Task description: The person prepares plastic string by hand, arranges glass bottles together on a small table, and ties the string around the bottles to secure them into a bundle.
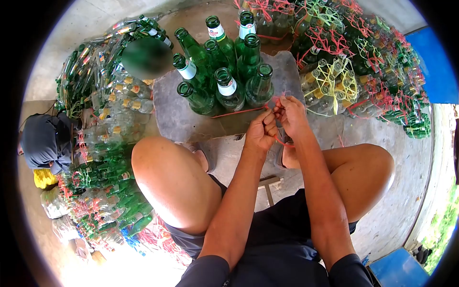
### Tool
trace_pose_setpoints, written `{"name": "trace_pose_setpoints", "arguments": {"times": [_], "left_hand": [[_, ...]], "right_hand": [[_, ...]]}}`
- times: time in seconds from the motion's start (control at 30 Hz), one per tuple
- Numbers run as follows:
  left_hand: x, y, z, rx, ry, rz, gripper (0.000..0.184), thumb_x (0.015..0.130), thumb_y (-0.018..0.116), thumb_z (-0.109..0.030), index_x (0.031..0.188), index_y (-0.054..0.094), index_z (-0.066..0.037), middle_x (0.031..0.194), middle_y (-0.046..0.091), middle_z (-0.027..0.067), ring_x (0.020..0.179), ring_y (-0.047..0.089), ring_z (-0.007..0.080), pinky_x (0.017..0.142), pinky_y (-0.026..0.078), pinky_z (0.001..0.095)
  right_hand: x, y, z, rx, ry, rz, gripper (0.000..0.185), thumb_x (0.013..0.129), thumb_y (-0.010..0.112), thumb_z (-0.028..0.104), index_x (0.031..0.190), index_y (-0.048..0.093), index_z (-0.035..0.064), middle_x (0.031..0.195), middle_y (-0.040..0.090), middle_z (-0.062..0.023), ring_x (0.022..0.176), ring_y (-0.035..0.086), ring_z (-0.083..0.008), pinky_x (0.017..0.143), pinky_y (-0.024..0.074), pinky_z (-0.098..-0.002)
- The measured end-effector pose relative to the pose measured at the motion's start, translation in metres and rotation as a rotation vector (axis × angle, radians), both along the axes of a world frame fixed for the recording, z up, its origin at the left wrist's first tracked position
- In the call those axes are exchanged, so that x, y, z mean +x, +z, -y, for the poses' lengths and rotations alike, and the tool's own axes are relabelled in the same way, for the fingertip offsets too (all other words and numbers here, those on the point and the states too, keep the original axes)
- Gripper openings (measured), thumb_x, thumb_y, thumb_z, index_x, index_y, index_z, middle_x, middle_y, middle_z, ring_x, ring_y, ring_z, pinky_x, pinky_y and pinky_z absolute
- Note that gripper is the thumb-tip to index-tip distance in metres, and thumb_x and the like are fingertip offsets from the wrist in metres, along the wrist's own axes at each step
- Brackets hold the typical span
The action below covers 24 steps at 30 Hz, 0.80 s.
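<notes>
Several green glass bottles (pixel 229 91) stand upright in a close cluster on a grey slab (pixel 167 112). A red string (pixel 236 113) runs along the base of the front bottles to my hands. My left hand (pixel 262 129) is closed on the string, just in front of the slab's edge. Beside it, slightly higher and to the right, my right hand (pixel 289 115) pinches the string near the front right bottle. A loose length of string hangs below my fingers. Some bottles carry white labels on their necks.
Tied bundles of bottles with red and yellow string (pixel 334 81) are piled at the right. More bottles (pixel 110 191) are stacked along the left. A dark cloth-covered object (pixel 47 141) is at far left. My knees flank the slab's near side. Blue panels (pixel 437 64) stand at right.
</notes>
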<state>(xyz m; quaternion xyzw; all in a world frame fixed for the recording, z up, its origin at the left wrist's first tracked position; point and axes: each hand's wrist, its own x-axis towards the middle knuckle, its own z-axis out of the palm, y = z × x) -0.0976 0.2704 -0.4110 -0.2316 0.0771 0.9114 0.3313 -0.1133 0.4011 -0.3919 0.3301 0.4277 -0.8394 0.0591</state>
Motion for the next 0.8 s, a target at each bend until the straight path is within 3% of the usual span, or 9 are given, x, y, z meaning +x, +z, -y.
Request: {"name": "trace_pose_setpoints", "arguments": {"times": [0.8], "left_hand": [[0.0021, 0.0024, -0.0022, -0.032, 0.041, -0.010, 0.012, 0.100, 0.059, -0.012, 0.103, 0.060, -0.001, 0.061, 0.035, -0.0074, 0.043, 0.023, 0.0046, 0.039, 0.018, 0.0223]], "right_hand": [[0.0002, -0.0050, -0.0019, -0.046, 0.026, 0.022, 0.009, 0.097, 0.063, 0.015, 0.093, 0.061, 0.0076, 0.083, 0.062, -0.0035, 0.074, 0.061, -0.0171, 0.065, 0.0489, -0.0328]]}}
